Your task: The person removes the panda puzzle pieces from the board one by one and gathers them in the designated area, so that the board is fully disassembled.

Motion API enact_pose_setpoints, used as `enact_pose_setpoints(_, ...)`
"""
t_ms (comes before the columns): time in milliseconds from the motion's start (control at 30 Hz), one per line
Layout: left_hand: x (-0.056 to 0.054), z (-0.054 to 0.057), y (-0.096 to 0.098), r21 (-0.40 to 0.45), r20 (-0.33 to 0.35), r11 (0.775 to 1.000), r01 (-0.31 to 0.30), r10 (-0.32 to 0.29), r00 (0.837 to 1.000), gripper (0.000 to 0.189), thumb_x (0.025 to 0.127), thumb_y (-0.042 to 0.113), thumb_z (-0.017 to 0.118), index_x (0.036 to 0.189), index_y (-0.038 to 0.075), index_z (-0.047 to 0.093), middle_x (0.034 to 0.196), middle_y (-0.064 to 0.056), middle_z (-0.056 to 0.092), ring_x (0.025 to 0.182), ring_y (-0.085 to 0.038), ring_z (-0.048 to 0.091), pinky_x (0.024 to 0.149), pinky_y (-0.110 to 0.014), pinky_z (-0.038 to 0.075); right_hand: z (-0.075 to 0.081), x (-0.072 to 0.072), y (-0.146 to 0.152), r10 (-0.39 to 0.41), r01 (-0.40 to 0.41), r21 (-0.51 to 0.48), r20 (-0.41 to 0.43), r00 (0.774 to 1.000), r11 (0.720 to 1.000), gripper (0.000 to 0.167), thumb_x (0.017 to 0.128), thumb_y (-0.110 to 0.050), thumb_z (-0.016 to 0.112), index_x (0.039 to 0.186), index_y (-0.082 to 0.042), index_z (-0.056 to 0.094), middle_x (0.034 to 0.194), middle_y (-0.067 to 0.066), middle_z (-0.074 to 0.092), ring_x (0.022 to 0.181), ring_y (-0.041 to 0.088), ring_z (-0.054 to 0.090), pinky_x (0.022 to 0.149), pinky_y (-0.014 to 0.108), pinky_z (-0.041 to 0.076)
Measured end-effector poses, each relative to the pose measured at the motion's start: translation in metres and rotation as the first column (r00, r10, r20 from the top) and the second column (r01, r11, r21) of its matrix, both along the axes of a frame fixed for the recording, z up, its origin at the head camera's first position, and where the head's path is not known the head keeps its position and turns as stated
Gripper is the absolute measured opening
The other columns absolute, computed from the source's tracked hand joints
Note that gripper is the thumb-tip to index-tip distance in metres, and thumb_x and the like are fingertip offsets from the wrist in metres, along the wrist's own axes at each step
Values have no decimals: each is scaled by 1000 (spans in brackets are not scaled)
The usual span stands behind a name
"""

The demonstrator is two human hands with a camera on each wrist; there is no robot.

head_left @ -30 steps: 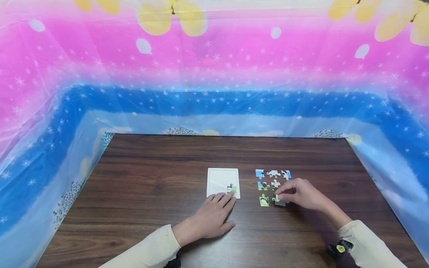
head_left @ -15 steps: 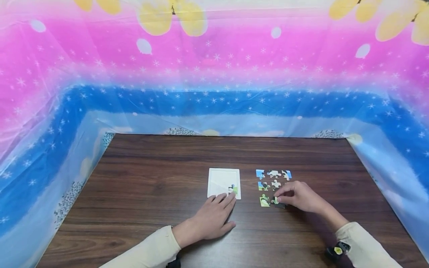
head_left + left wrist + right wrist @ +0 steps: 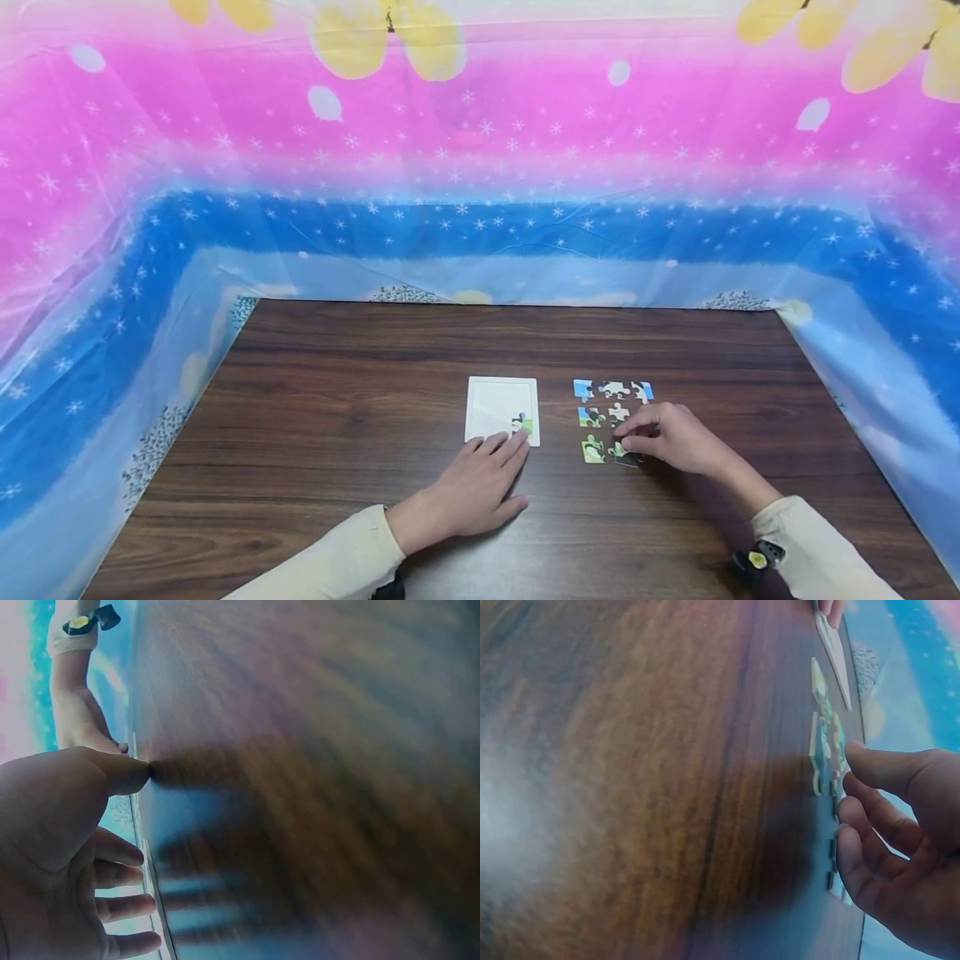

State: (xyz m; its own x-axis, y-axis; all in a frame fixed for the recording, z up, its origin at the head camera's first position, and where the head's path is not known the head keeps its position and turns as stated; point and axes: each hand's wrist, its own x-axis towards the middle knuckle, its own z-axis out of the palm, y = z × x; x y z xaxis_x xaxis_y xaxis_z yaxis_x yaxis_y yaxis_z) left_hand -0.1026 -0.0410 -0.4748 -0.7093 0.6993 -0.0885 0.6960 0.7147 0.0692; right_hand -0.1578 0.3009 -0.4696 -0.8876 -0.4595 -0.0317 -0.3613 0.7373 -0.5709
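Note:
My left hand (image 3: 480, 492) lies flat with its fingers extended, fingertips on the near edge of a white square puzzle tray (image 3: 487, 408). One panda-and-grass piece (image 3: 525, 426) sits in the tray's lower right corner, partly beside the fingertips. To the right, my right hand (image 3: 678, 437) pinches a green-and-black puzzle piece (image 3: 621, 454) between thumb and forefinger, low over the table. The fingers hide part of this piece. In the right wrist view, the thumb and fingertips (image 3: 853, 754) come right down to the row of pieces, with another flat piece (image 3: 815, 754) beside them.
Loose puzzle pieces lie in rows right of the tray: blue-cornered ones (image 3: 582, 389) at the back, a blue-green piece (image 3: 588, 417) in the middle and a green one (image 3: 592, 450) in front. The dark wood table (image 3: 360, 367) is backed by a pink-and-blue cloth (image 3: 480, 225).
My right hand moved very slightly left and down, and the piece at its fingertips changed its tilt. The left hand keeps its place on the tray's edge.

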Motion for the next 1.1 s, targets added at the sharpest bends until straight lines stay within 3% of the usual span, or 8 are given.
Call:
enact_pose_setpoints(300,-9,4,-15,77,-5,997,-7,7,1000,74,102,51,55,155,2,40,163,-15,36,149,-32,36,121,-47,31,3,-6,-5,3,-3,-4,-32,999,1000,11,93,-20,77,103,-23,80,100,-12,75,85,2,64,70,26,53)
enact_pose_setpoints(600,-20,4,-35,48,86,998,-38,33,996,86,97,65,54,158,6,38,166,-12,31,153,-32,28,124,-52,24,4,-9,-20,58,-58,-41,-12,998,997,13,94,-20,76,107,-19,79,101,-10,75,82,2,64,71,26,54)
enact_pose_setpoints(867,-25,2,-42,69,138,998,-14,4,990,86,96,64,57,158,7,38,166,-12,32,153,-32,29,123,-49,28,8,-20,-40,119,-119,-55,-3,993,991,12,94,-19,75,105,-16,79,97,-11,74,81,2,64,73,27,56)
enact_pose_setpoints(1100,-26,2,-42,79,167,997,-17,3,986,88,95,62,60,158,5,36,166,-14,31,154,-32,27,123,-46,27,7,-27,-66,146,-145,-57,-1,989,988,16,95,-27,75,108,-20,79,104,-10,74,85,4,65,73,28,56)
